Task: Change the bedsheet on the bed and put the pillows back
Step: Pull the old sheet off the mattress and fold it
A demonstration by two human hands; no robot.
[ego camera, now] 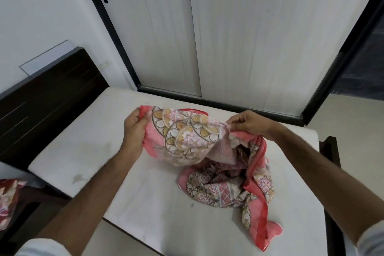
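Note:
A pink bedsheet [193, 141] with a cream and gold floral pattern lies bunched on the bare white mattress [87, 151]. Part of it is lifted above the mattress between my hands. My left hand [134, 129] grips the sheet's pink edge at the left. My right hand [248, 123] pinches the edge at the right. The rest of the sheet trails down in a crumpled heap toward the near right of the mattress. A pillow [9, 199] in a red patterned cover shows at the far left edge, off the mattress.
A dark wooden headboard [47, 97] stands at the left of the bed. White sliding wardrobe doors [249, 37] with black frames rise right behind the mattress. The dark bed frame [332, 151] shows along the right side, with pale floor beyond.

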